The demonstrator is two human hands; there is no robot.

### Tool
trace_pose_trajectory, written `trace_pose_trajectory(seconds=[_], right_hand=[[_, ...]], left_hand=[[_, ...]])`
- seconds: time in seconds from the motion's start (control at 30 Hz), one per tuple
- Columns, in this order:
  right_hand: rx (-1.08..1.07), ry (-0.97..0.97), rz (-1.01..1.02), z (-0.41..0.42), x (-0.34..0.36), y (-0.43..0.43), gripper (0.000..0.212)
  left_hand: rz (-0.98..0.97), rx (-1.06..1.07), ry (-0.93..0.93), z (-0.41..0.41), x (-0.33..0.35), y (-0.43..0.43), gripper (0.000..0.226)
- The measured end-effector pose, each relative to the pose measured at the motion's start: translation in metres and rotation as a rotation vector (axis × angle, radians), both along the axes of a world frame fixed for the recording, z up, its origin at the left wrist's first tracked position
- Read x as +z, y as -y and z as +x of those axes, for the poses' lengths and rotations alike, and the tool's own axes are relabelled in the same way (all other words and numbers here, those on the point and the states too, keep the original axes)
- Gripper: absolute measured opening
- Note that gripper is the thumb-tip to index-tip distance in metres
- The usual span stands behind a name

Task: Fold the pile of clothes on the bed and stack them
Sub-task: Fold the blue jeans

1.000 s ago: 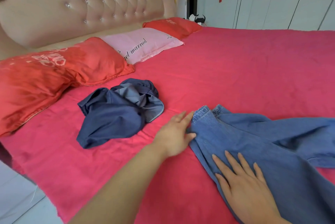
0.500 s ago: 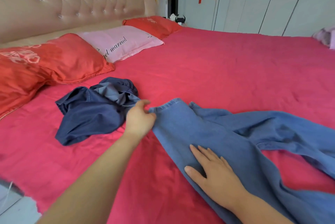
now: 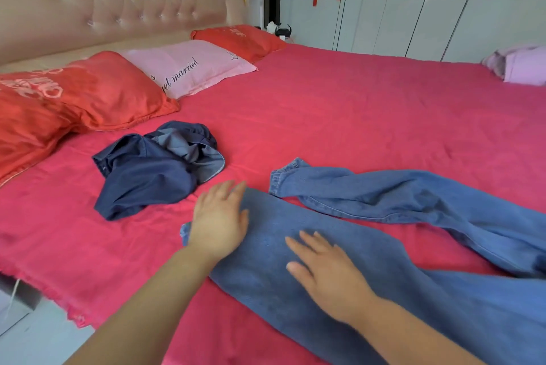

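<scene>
Right hand (image 3: pixel 331 273) at 6 o'clock and left hand (image 3: pixel 220 217) at 7 press flat, grip released, on one leg of the jeans (image 3: pixel 413 290) spread across the bed (image 3: pixel 354 113). The denim looks heavy and limp, best taken at cuff or waistband. A crumpled navy garment (image 3: pixel 147 175) lies at 9 o'clock.

A wide stretch of bare red sheet is lying open across the bed (image 3: pixel 369 104) beyond the jeans (image 3: pixel 399 261), giving my fingers (image 3: pixel 233 192) free passage there. The crumpled dark blue garment (image 3: pixel 147 178) is sitting near my left hand (image 3: pixel 220 220), blocking the way toward the 3 pillows (image 3: pixel 189 69). The jeans' far leg is crossing ahead of my right hand (image 3: pixel 328 270). A lilac bundle (image 3: pixel 520 66) is occupying the far right edge.
</scene>
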State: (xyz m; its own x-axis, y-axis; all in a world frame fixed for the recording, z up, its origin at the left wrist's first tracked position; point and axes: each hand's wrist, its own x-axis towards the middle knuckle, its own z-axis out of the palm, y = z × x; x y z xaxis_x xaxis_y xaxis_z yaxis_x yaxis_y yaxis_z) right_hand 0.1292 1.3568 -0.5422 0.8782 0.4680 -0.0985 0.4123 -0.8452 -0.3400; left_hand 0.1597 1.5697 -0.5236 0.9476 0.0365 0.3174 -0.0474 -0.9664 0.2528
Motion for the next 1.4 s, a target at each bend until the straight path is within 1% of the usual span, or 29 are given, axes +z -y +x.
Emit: trace_pose_trajectory(seconds=[0.03,0.07,0.17,0.2,0.27,0.3,0.33,0.37,0.43,0.47,0.5,0.57,0.6,0.63,0.67,0.73,0.8,0.87,0.93,0.97,1.0,1.03,1.07,1.1,1.13,1.17,1.23,1.27,1.4], right_hand=[[-0.049,0.044,-0.032,0.01,0.006,0.004,0.121],[-0.097,0.083,-0.071,0.018,0.009,0.008,0.122],[-0.194,0.138,-0.149,0.034,0.003,0.029,0.104],[-0.189,0.107,-0.202,0.035,-0.004,0.036,0.109],[-0.127,-0.024,-0.29,0.035,-0.021,0.047,0.13],[-0.114,-0.051,-0.283,0.04,-0.026,0.051,0.133],[-0.117,-0.041,-0.252,0.046,-0.025,0.054,0.129],[-0.129,0.019,-0.187,0.054,-0.02,0.056,0.114],[-0.189,0.265,-0.092,0.076,-0.008,0.066,0.061],[-0.249,0.367,-0.103,0.087,-0.006,0.074,0.045],[-0.316,0.391,-0.133,0.097,-0.006,0.083,0.047],[-0.376,0.358,-0.231,0.11,-0.012,0.099,0.055],[-0.384,0.337,-0.261,0.113,-0.014,0.105,0.052],[-0.393,0.316,-0.293,0.114,-0.016,0.109,0.047],[-0.388,0.338,-0.317,0.115,-0.019,0.114,0.041],[-0.382,0.382,-0.311,0.115,-0.021,0.119,0.03],[-0.379,0.424,-0.289,0.117,-0.02,0.121,0.029],[-0.373,0.544,-0.214,0.122,-0.017,0.124,0.034],[-0.416,0.606,-0.053,0.124,-0.006,0.12,0.038],[-0.417,0.611,0.031,0.124,0.0,0.117,0.042],[-0.39,0.588,0.098,0.122,0.003,0.114,0.047],[-0.343,0.523,0.124,0.119,0.004,0.111,0.055],[-0.293,0.429,0.102,0.115,0.002,0.109,0.062],[-0.266,0.32,0.034,0.11,0.0,0.109,0.068],[-0.271,0.233,-0.045,0.106,-0.003,0.111,0.071],[-0.295,0.174,-0.12,0.102,-0.005,0.114,0.071],[-0.358,0.126,-0.191,0.096,-0.006,0.123,0.068],[-0.38,0.121,-0.204,0.094,-0.006,0.128,0.067],[-0.406,0.181,-0.318,0.092,-0.003,0.148,0.07]], left_hand=[[0.021,-0.109,0.002,0.009,0.003,0.012,0.059],[0.049,-0.184,-0.049,0.015,0.004,0.025,0.058],[0.13,-0.216,-0.304,0.026,-0.022,0.052,0.059],[0.16,-0.209,-0.383,0.026,-0.035,0.056,0.061],[0.213,-0.195,-0.528,0.03,-0.053,0.06,0.063],[0.203,-0.19,-0.531,0.036,-0.055,0.06,0.063],[0.148,-0.171,-0.472,0.044,-0.054,0.059,0.062],[0.034,-0.126,-0.349,0.053,-0.051,0.058,0.058],[-0.239,-0.011,-0.073,0.077,-0.04,0.058,0.045],[-0.317,0.035,-0.026,0.09,-0.037,0.058,0.045],[-0.372,0.08,-0.061,0.102,-0.037,0.058,0.049],[-0.431,0.133,-0.251,0.12,-0.039,0.063,0.057],[-0.437,0.157,-0.317,0.126,-0.041,0.066,0.055],[-0.456,0.178,-0.325,0.13,-0.041,0.069,0.048],[-0.504,0.2,-0.278,0.133,-0.041,0.07,0.037],[-0.677,0.237,-0.139,0.14,-0.036,0.068,0.016],[-0.814,0.221,0.003,0.148,-0.02,0.063,0.02],[-0.891,0.164,0.164,0.157,0.013,0.057,0.025],[-0.936,0.167,0.299,0.166,0.055,0.051,0.035],[-0.944,0.156,0.354,0.171,0.073,0.049,0.035],[-0.982,0.126,0.358,0.176,0.087,0.046,0.029],[-1.033,0.084,0.303,0.181,0.094,0.042,0.014],[-1.073,0.061,0.196,0.183,0.096,0.04,0.025],[-1.119,0.049,0.042,0.184,0.09,0.038,0.059],[-1.111,0.077,-0.077,0.18,0.079,0.035,0.078],[-1.022,0.136,-0.131,0.173,0.064,0.033,0.083],[-0.793,0.254,-0.161,0.154,0.035,0.031,0.073],[-0.713,0.28,-0.188,0.145,0.021,0.032,0.068],[-0.593,0.299,-0.347,0.128,-0.009,0.028,0.079]])
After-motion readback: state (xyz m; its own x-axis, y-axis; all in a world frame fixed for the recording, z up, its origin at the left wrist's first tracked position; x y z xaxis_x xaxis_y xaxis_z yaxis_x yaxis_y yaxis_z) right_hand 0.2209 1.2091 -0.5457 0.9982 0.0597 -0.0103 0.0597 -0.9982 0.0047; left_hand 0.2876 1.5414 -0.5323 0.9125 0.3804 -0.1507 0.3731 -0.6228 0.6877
